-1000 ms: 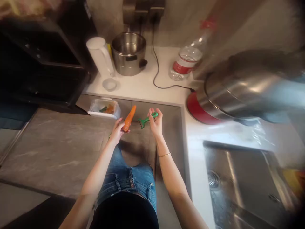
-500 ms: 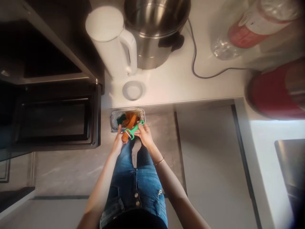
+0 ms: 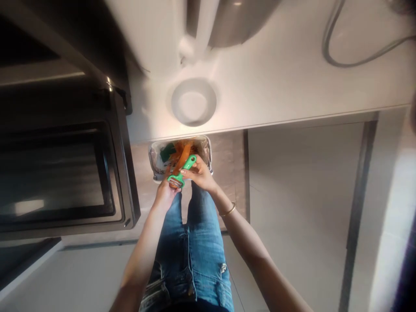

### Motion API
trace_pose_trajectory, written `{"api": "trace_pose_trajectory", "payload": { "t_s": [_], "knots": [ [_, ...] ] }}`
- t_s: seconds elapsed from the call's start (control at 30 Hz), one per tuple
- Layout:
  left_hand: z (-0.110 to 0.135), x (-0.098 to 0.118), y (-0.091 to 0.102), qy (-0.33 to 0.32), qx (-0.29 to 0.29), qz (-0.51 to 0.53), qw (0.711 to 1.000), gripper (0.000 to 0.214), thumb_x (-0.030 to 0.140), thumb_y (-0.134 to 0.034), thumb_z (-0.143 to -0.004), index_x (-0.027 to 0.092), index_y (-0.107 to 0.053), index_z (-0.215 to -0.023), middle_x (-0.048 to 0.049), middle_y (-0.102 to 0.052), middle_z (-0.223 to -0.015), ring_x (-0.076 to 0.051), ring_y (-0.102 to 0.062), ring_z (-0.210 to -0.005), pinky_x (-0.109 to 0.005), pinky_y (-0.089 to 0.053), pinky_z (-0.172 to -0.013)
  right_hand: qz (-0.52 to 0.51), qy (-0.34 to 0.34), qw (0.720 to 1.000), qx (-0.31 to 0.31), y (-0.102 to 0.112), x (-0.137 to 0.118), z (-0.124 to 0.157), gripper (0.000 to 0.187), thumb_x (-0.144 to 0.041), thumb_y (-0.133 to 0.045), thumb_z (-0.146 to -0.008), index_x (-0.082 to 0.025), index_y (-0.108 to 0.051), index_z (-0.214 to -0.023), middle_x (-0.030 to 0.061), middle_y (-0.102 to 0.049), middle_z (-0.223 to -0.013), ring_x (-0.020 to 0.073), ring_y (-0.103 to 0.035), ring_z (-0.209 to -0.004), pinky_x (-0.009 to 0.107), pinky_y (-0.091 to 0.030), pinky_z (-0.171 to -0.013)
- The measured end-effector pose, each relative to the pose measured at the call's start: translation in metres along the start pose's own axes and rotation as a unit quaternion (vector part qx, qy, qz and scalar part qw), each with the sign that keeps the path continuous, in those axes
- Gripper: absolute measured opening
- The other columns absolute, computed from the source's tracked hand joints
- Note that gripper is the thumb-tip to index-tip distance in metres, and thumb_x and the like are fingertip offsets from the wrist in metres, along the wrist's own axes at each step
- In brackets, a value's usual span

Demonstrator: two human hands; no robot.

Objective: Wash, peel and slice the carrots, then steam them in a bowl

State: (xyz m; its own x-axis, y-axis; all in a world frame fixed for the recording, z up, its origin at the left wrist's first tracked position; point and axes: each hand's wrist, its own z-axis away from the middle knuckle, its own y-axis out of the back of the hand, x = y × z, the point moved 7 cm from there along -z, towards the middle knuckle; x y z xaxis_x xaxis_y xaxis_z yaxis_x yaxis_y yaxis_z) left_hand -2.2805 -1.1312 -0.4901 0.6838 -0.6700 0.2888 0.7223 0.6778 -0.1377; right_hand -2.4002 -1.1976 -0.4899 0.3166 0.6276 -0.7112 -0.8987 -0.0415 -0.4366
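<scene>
My left hand (image 3: 165, 193) is closed around the near end of an orange carrot (image 3: 184, 157), which points away from me. A green peeler (image 3: 187, 164) is in my right hand (image 3: 202, 174), its handle gripped between thumb and fingers. The peeler's metal blade lies over the near end of the carrot, close to my left fingers; whether it touches the skin I cannot tell. Below both hands stands a bin (image 3: 210, 151) with a liner, holding orange peelings and something dark green.
A small white bowl (image 3: 194, 102) sits near the counter's front edge (image 3: 276, 123). Behind it are a white jug (image 3: 156, 47) and a steel pot (image 3: 240, 21), both cut off by the frame. A dark appliance door (image 3: 65, 173) juts out on the left. A cable (image 3: 344, 64) lies on the right.
My view has tilted down and closer, so the pot and jug are partly out of frame. The peeler has turned steeper, with its blade nearer my left fingers. Both hands keep their hold.
</scene>
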Motion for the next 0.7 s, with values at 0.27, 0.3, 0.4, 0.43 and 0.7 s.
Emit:
{"api": "trace_pose_trajectory", "payload": {
  "t_s": [0.27,0.3,0.4,0.43,0.7],
  "knots": [
    [0.014,0.029,0.008,-0.034,-0.128,-0.041,0.990,0.037,0.036,-0.060,-0.093,0.026,-0.060,-0.128,-0.0064,-0.073,-0.097,-0.008,-0.041,-0.049,-0.022,-0.034,-0.046,0.064,0.074,0.993,0.073,0.038,0.003,-0.041,0.055,-0.054,-0.083,-0.068,-0.028,-0.048,-0.100,-0.0017,-0.068,-0.087,0.0195,-0.071,-0.080,0.037,-0.064,-0.069],
    [0.014,0.031,0.014,-0.030,-0.126,-0.049,0.990,0.038,0.037,-0.060,-0.093,0.026,-0.059,-0.130,-0.0075,-0.073,-0.104,-0.008,-0.041,-0.049,-0.022,-0.034,-0.046,0.081,0.086,0.989,0.084,0.043,0.006,-0.048,0.056,-0.057,-0.082,-0.068,-0.028,-0.048,-0.101,-0.0013,-0.067,-0.087,0.0195,-0.071,-0.079,0.037,-0.064,-0.069],
    [0.014,0.031,0.029,-0.010,-0.118,-0.056,0.991,0.044,0.038,-0.059,-0.093,0.028,-0.055,-0.136,-0.0080,-0.073,-0.110,-0.008,-0.041,-0.049,-0.023,-0.035,-0.047,0.162,0.139,0.967,0.141,0.056,0.010,-0.062,0.052,-0.060,-0.075,-0.074,-0.026,-0.049,-0.104,0.0009,-0.067,-0.089,0.0203,-0.070,-0.081,0.040,-0.063,-0.075],
    [0.015,0.030,0.033,-0.004,-0.116,-0.051,0.992,0.045,0.038,-0.059,-0.093,0.028,-0.054,-0.137,-0.0083,-0.073,-0.110,-0.008,-0.042,-0.049,-0.024,-0.035,-0.047,0.201,0.157,0.953,0.166,0.060,0.009,-0.064,0.048,-0.058,-0.073,-0.077,-0.026,-0.050,-0.105,0.0022,-0.067,-0.091,0.0211,-0.070,-0.083,0.041,-0.062,-0.078],
    [0.010,0.029,0.041,-0.029,-0.058,-0.001,0.998,0.042,0.029,-0.059,-0.092,0.031,-0.057,-0.134,-0.0037,-0.067,-0.086,-0.010,-0.040,-0.047,-0.025,-0.026,-0.044,0.429,0.192,0.872,0.135,0.039,-0.018,-0.033,0.016,-0.037,-0.061,-0.091,-0.024,-0.063,-0.101,0.0083,-0.073,-0.106,0.0253,-0.068,-0.103,0.043,-0.053,-0.098]
  ]
}}
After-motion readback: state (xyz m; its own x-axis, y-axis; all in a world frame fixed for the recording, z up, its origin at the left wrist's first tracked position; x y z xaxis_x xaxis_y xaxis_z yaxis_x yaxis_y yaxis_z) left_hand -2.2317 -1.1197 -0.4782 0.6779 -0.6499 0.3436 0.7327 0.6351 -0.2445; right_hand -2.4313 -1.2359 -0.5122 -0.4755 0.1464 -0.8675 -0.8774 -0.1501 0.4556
